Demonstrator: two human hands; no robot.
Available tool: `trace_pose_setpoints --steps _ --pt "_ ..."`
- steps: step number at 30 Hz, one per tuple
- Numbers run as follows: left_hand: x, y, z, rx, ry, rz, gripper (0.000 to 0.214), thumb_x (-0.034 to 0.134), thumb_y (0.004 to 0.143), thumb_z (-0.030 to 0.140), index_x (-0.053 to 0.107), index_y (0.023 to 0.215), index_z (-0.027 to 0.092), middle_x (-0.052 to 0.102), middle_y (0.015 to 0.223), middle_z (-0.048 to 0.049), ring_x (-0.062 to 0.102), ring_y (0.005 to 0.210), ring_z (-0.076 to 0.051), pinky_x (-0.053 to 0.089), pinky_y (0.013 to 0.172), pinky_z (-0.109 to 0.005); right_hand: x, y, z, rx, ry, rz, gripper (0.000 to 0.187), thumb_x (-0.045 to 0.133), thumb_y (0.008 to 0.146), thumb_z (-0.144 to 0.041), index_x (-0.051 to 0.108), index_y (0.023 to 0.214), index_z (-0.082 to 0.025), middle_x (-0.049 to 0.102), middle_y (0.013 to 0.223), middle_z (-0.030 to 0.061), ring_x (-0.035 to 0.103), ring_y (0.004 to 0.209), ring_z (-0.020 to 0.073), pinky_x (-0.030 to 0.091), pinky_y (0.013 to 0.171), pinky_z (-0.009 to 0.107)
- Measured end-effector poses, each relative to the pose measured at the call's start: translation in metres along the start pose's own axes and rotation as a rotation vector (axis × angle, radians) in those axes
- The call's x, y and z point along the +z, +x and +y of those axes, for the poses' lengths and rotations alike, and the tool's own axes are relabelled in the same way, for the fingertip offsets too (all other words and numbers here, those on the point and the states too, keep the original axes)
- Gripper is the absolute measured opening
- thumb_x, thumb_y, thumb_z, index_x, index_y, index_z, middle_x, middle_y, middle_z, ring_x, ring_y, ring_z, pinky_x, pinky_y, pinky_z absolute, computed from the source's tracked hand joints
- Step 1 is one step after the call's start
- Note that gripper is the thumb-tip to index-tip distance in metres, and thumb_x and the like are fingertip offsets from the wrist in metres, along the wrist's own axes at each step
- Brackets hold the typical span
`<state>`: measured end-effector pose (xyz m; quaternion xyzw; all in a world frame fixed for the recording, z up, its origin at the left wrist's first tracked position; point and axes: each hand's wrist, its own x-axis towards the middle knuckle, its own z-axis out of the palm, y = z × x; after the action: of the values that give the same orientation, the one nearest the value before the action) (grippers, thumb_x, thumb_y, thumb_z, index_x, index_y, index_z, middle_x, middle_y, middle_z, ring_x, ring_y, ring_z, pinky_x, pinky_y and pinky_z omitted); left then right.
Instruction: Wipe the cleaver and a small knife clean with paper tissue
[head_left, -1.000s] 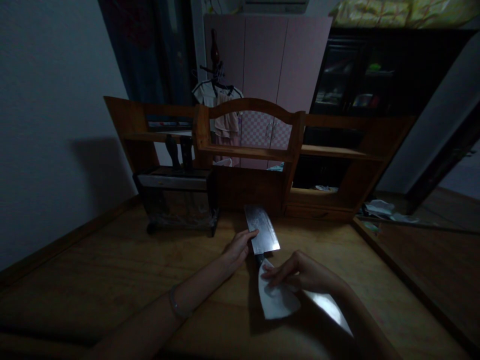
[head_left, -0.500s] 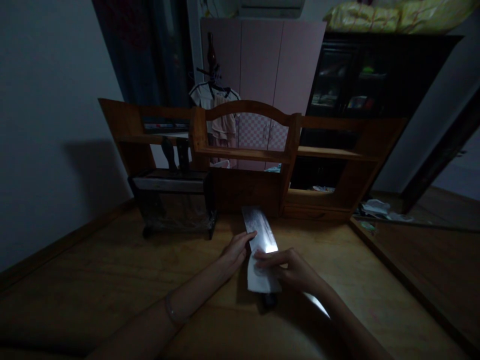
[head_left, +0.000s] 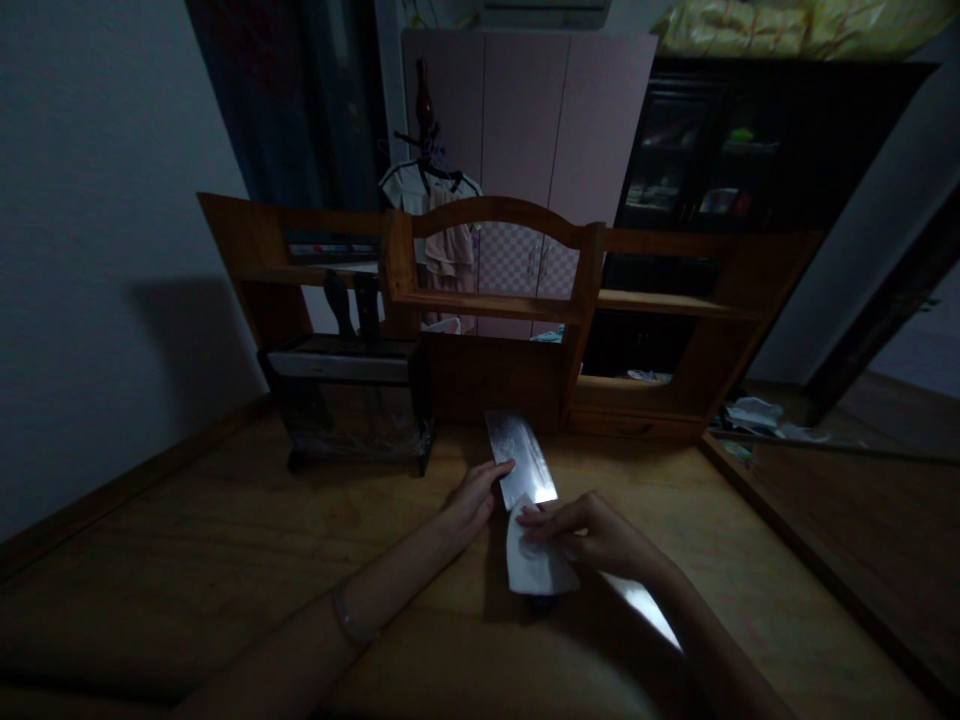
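Observation:
A broad steel cleaver (head_left: 522, 456) lies flat on the wooden table (head_left: 225, 560), blade pointing away from me. My left hand (head_left: 475, 495) rests on the blade's left edge with fingers stretched out, holding it down. My right hand (head_left: 592, 536) presses a white cloth (head_left: 536, 566) onto the cleaver near its handle end, fingers curled on the cloth. The cloth covers most of the dark handle, whose tip shows just below it.
A knife block (head_left: 349, 395) with dark handles stands at the back left. A wooden shelf unit (head_left: 570, 310) runs along the table's far edge. Crumpled papers (head_left: 757, 415) lie at the right. The room is dim.
My right hand slid the cloth up onto the blade, then drew it back a little toward the handle. The left hand stayed on the blade.

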<state>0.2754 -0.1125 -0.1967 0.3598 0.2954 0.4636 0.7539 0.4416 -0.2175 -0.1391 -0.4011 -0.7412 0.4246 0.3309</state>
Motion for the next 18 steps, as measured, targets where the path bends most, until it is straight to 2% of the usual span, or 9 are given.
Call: trace_pose_setpoints --steps 5,8,10,12,15,16,18 --pt "-0.004 0.004 -0.004 -0.019 0.004 -0.011 0.012 0.072 0.069 0.023 0.067 0.074 0.014 0.068 0.077 -0.0054 0.061 0.066 -0.015 0.047 0.064 -0.026 -0.01 -0.009 -0.002 0.065 0.117 -0.138 0.025 0.058 0.077 -0.015 0.074 0.094 -0.021 0.071 0.106 0.0049 0.063 0.107 0.0244 0.042 0.102 0.041" --pt "-0.005 0.005 -0.004 -0.023 0.016 -0.012 0.013 0.072 0.07 0.024 0.068 0.078 0.014 0.068 0.082 -0.0067 0.061 0.069 -0.016 0.048 0.066 -0.026 -0.017 -0.014 -0.006 0.132 0.13 -0.228 0.022 0.06 0.078 -0.016 0.075 0.093 -0.02 0.071 0.105 0.0063 0.064 0.105 0.0247 0.045 0.099 0.039" --pt "-0.005 0.004 -0.004 -0.018 0.026 -0.015 0.012 0.071 0.071 0.024 0.068 0.078 0.015 0.068 0.083 -0.0068 0.061 0.07 -0.016 0.047 0.066 -0.026 -0.02 -0.015 -0.009 0.135 0.125 -0.238 0.019 0.061 0.08 -0.019 0.075 0.093 -0.02 0.072 0.103 0.0069 0.063 0.106 0.0253 0.047 0.097 0.04" --pt "-0.005 0.004 -0.004 -0.01 0.032 -0.018 0.01 0.071 0.071 0.025 0.068 0.075 0.016 0.067 0.081 -0.0065 0.06 0.07 -0.016 0.047 0.066 -0.026 -0.021 -0.013 -0.01 0.07 0.099 -0.118 0.019 0.061 0.081 -0.023 0.075 0.095 -0.021 0.071 0.107 0.0068 0.063 0.107 0.0253 0.046 0.098 0.04" --pt "-0.005 0.003 -0.003 -0.018 0.04 -0.037 0.009 0.07 0.072 0.025 0.067 0.073 0.017 0.068 0.08 -0.0067 0.06 0.07 -0.017 0.047 0.068 -0.027 -0.017 -0.007 -0.007 -0.062 0.019 0.17 0.022 0.059 0.084 -0.025 0.072 0.102 -0.023 0.066 0.116 0.0063 0.06 0.112 0.0249 0.044 0.1 0.042" --pt "-0.005 0.003 -0.002 -0.017 0.043 -0.042 0.009 0.07 0.071 0.025 0.067 0.073 0.017 0.068 0.08 -0.0067 0.06 0.071 -0.017 0.047 0.069 -0.027 -0.014 -0.005 -0.005 -0.086 -0.003 0.223 0.023 0.059 0.085 -0.026 0.071 0.105 -0.024 0.066 0.118 0.0062 0.059 0.113 0.0248 0.044 0.1 0.042" --pt "-0.004 0.002 -0.002 -0.006 0.044 -0.036 0.008 0.07 0.071 0.024 0.067 0.074 0.017 0.068 0.079 -0.0061 0.06 0.071 -0.017 0.046 0.07 -0.027 -0.007 -0.002 -0.002 -0.098 -0.028 0.22 0.025 0.059 0.084 -0.025 0.07 0.106 -0.024 0.066 0.118 0.0061 0.059 0.114 0.0246 0.046 0.099 0.042"
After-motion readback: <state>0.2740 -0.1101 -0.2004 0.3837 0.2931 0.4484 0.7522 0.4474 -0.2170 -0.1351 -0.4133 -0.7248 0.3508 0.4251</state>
